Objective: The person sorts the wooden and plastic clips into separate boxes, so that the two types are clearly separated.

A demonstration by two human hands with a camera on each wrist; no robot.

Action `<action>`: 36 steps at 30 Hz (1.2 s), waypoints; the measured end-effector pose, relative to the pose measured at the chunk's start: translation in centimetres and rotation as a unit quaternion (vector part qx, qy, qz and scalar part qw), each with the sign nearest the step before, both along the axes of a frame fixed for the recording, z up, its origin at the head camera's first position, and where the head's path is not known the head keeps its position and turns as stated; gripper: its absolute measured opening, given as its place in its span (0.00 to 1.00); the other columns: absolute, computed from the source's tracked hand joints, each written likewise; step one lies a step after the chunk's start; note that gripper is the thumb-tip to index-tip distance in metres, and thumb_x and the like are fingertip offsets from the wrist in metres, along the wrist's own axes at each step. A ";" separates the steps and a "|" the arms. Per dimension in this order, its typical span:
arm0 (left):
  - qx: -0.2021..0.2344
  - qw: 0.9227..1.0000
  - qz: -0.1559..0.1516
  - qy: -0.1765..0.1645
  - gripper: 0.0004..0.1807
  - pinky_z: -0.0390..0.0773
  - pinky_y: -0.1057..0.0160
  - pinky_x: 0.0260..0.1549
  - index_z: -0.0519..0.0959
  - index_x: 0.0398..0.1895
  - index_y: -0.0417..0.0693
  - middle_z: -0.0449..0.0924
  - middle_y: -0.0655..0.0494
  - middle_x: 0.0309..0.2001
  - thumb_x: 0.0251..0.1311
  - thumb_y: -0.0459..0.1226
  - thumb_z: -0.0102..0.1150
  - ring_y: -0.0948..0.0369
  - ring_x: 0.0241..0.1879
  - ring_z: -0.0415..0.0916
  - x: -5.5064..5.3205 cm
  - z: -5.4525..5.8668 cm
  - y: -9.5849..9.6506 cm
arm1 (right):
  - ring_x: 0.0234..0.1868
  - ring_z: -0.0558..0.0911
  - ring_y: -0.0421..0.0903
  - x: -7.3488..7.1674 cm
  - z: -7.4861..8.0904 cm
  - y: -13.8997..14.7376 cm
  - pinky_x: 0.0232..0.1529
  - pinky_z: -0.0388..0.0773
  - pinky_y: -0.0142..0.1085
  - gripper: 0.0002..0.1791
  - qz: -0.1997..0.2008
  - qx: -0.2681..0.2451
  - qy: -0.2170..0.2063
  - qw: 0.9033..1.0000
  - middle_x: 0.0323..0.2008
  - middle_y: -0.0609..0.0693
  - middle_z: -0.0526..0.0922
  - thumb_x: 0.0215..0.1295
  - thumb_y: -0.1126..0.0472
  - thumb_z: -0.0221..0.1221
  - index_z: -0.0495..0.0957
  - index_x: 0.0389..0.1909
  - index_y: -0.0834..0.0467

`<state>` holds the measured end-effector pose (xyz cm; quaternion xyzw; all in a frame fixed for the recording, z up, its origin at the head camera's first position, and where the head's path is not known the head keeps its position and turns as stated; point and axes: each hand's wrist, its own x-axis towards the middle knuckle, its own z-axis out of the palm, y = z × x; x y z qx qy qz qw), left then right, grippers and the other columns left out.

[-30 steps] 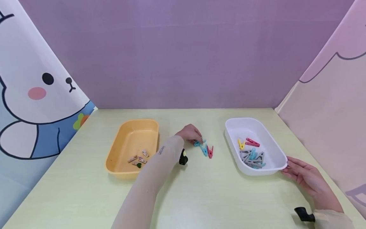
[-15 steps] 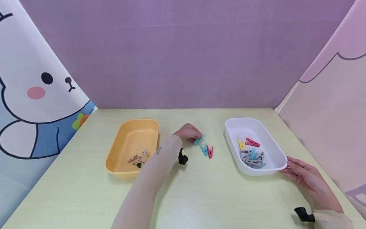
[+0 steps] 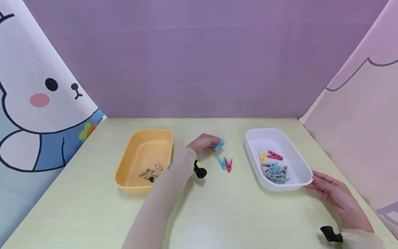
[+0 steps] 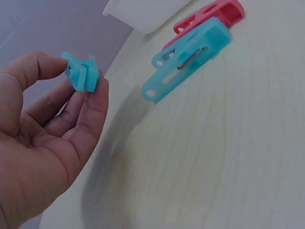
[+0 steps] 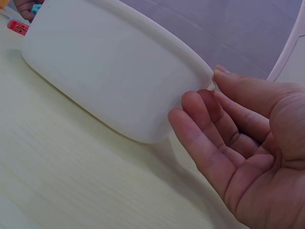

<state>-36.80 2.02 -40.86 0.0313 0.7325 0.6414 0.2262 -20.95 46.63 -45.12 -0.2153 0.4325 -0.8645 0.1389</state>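
Observation:
My left hand [image 3: 205,142] pinches a light blue clothespin [image 3: 219,144] between thumb and fingers, above the middle of the table. In the left wrist view that clothespin [image 4: 82,72] is seen end-on at the fingertips. A second blue clothespin [image 3: 221,163] and a red clothespin [image 3: 228,165] lie side by side on the table, nearer me. At the right, my right hand [image 3: 332,193] holds the near right corner of a white tray [image 5: 109,62], thumb on the rim and fingers curled beneath it. Grey, blue, red and yellow clothespins [image 3: 275,171] lie inside the tray.
A yellow-orange tray [image 3: 124,166] stands at the left, with several small wooden clips [image 3: 152,173] in it; my left forearm passes just beside its near right corner. A purple backdrop [image 3: 199,62] rises behind the table, and printed panels flank both sides.
My left hand has picked up the blue clothespin from the table and turned it to stand up at its fingertips. The right hand and white tray have stayed in place.

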 end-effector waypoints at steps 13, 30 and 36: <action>0.232 0.970 0.046 -0.057 0.20 0.76 0.59 0.57 0.70 0.67 0.32 0.77 0.39 0.57 0.74 0.26 0.46 0.58 0.44 0.79 0.3 -0.6 1.3 | 0.49 0.85 0.56 0.0 0.0 -0.1 0.51 0.80 0.43 0.26 0.002 0.000 0.007 1.000 0.51 0.63 0.83 0.75 0.80 0.33 0.78 0.58 0.69; 0.284 0.955 0.068 -0.059 0.20 0.77 0.60 0.56 0.69 0.66 0.30 0.72 0.37 0.64 0.73 0.25 0.47 0.47 0.64 0.71 1.3 -0.5 2.1 | 0.50 0.85 0.56 -0.1 0.1 0.0 0.52 0.80 0.43 0.26 0.011 -0.010 0.012 1.000 0.52 0.63 0.83 0.75 0.80 0.32 0.78 0.58 0.70; 0.286 0.956 0.044 -0.045 0.22 0.76 0.58 0.58 0.69 0.66 0.29 0.72 0.37 0.64 0.70 0.23 0.50 0.47 0.64 0.71 1.4 -0.3 2.6 | 0.50 0.85 0.57 0.0 0.1 0.0 0.51 0.80 0.43 0.25 0.012 -0.011 0.008 1.000 0.52 0.64 0.83 0.75 0.80 0.33 0.78 0.58 0.70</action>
